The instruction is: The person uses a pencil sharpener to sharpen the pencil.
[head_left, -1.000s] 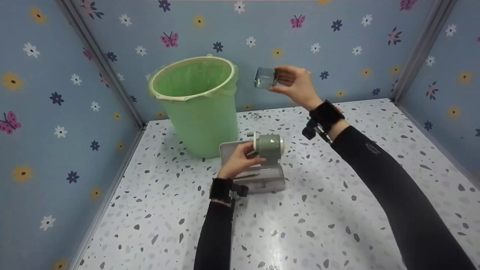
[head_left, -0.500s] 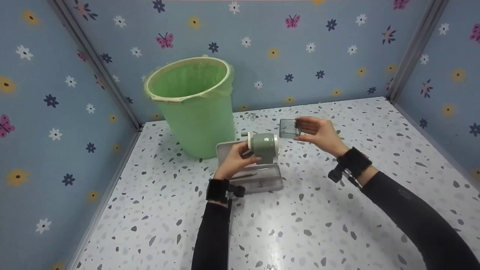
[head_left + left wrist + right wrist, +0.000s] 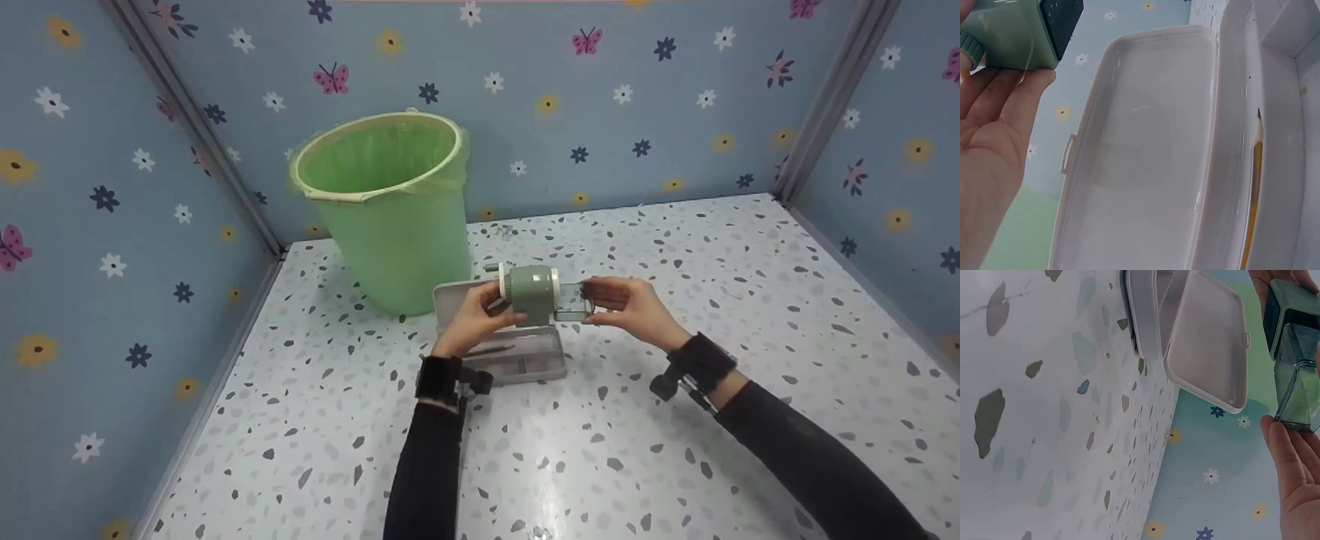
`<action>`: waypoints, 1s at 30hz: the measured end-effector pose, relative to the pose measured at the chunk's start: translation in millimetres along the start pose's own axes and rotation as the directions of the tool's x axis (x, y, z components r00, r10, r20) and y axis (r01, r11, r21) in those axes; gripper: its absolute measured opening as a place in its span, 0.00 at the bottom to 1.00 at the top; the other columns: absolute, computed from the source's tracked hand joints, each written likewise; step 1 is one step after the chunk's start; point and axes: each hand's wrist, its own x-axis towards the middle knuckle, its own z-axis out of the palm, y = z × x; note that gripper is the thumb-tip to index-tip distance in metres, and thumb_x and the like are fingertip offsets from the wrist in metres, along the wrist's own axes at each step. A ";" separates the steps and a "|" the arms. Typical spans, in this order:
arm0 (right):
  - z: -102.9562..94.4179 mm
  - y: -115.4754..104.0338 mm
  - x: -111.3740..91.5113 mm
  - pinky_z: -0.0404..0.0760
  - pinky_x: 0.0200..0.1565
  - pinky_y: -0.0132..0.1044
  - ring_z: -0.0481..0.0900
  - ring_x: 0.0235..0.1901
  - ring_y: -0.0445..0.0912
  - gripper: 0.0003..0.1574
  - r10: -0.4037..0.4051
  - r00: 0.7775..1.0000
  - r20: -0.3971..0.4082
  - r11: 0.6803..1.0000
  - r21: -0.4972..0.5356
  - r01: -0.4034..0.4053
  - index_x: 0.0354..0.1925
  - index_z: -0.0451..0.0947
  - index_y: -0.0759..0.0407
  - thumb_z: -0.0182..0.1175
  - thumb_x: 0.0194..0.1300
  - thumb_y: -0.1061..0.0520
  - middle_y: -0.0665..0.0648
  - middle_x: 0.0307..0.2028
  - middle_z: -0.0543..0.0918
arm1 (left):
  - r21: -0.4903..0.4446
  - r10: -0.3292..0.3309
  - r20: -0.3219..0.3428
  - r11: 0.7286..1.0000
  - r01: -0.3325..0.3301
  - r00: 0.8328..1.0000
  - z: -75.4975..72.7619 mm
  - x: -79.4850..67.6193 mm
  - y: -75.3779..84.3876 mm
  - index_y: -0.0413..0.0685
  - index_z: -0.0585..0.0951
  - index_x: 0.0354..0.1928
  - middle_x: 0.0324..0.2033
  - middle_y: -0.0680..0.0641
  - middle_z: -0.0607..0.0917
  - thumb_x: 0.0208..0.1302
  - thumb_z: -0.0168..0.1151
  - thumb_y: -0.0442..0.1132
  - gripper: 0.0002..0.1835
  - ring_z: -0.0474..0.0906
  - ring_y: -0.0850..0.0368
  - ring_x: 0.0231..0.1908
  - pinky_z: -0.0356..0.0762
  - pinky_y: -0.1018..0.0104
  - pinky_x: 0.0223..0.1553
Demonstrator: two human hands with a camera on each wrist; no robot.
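A green hand-crank pencil sharpener [image 3: 530, 289] is held up over an open pencil case [image 3: 547, 367]; my left hand [image 3: 476, 319] grips it at the crank side. With my right hand [image 3: 634, 307] I pinch the outer end of a clear shavings drawer [image 3: 571, 301]. In the right wrist view the drawer [image 3: 1297, 382] lines up with the dark opening in the sharpener body [image 3: 1292, 301], its inner end at that opening. A yellow pencil [image 3: 1255, 180] lies in the case's narrow compartment, point outward, in the left wrist view.
A green lined trash bin [image 3: 405, 240] stands behind and left of the case. The case's lid [image 3: 1140, 146] is raised at the back. Flower-patterned walls [image 3: 555, 112] enclose the speckled tabletop [image 3: 337, 465] at the back and sides.
My right hand has brought the drawer down from beside the bin's rim height to the sharpener's right side, where it now meets the body. My left hand keeps its hold, nearly still.
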 end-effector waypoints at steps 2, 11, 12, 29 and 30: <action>2.9 -0.1 -1.1 0.80 0.58 0.37 0.77 0.59 0.67 0.40 0.004 1.000 0.000 1.000 0.010 -0.004 0.62 0.70 0.74 0.72 0.51 0.69 0.76 0.59 0.75 | 0.010 -0.008 0.004 1.000 0.008 1.000 1.1 0.6 -0.8 0.29 0.73 0.60 0.60 0.33 0.78 0.54 0.68 0.25 0.29 0.74 0.41 0.64 0.69 0.58 0.68; 13.5 -3.9 -0.2 0.81 0.57 0.40 0.81 0.56 0.62 0.41 0.031 0.999 0.017 0.999 -0.015 -0.030 0.61 0.72 0.72 0.74 0.49 0.67 0.71 0.57 0.79 | 0.044 -0.015 0.046 0.999 0.013 0.999 9.1 3.8 -4.0 0.30 0.75 0.59 0.58 0.34 0.80 0.52 0.70 0.24 0.30 0.78 0.43 0.61 0.70 0.57 0.68; 14.8 -4.5 0.3 0.81 0.57 0.41 0.81 0.56 0.61 0.40 0.030 0.999 0.026 0.999 -0.030 -0.029 0.61 0.73 0.71 0.74 0.49 0.66 0.70 0.57 0.80 | 0.043 -0.012 0.056 0.999 0.010 0.998 10.5 4.2 -3.5 0.30 0.75 0.59 0.58 0.34 0.80 0.51 0.70 0.25 0.30 0.78 0.43 0.60 0.70 0.57 0.68; 20.1 -22.0 4.9 0.75 0.64 0.53 0.75 0.63 0.61 0.52 0.009 0.999 0.039 0.996 -0.084 -0.006 0.69 0.66 0.62 0.77 0.47 0.64 0.67 0.65 0.73 | 0.050 -0.011 0.045 0.999 0.009 0.999 23.4 8.7 -5.0 0.37 0.78 0.59 0.57 0.38 0.82 0.48 0.74 0.28 0.32 0.80 0.47 0.59 0.73 0.62 0.65; 19.5 -25.9 4.6 0.74 0.64 0.53 0.73 0.64 0.61 0.53 -0.010 0.999 0.032 0.996 -0.089 0.012 0.69 0.65 0.61 0.77 0.47 0.63 0.66 0.66 0.73 | 0.051 -0.013 0.045 0.999 0.010 0.999 24.2 8.8 -4.9 0.37 0.77 0.59 0.57 0.38 0.82 0.48 0.75 0.28 0.32 0.80 0.47 0.58 0.74 0.62 0.64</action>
